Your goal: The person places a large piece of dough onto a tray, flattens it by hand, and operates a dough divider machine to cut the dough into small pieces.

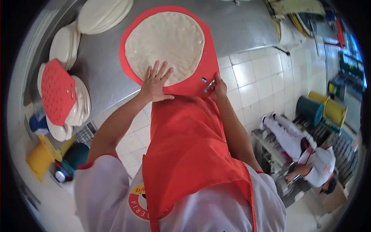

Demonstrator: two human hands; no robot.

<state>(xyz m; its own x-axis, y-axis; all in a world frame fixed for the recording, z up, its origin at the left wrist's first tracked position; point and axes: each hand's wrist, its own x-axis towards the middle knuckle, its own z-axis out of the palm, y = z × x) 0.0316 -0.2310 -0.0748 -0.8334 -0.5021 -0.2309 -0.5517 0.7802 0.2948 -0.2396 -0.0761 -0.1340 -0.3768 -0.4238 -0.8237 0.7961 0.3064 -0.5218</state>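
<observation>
A round flattened dough (164, 42) lies on a red board (208, 63) with slotted handle holes, at the near edge of the steel table. My left hand (157, 81) is open, fingers spread over the near left of the dough and thumb toward the board's near edge. My right hand (217, 87) grips the board's right corner beside the holes. My red apron (185, 135) hangs just below the board.
Stacked dough discs (102, 13) line the steel table (243, 23) on the left, under another dimpled red board (56, 92). A co-worker (317, 162) in white works at lower right near green (309, 110) and yellow bins (334, 110). More bins (40, 158) stand lower left.
</observation>
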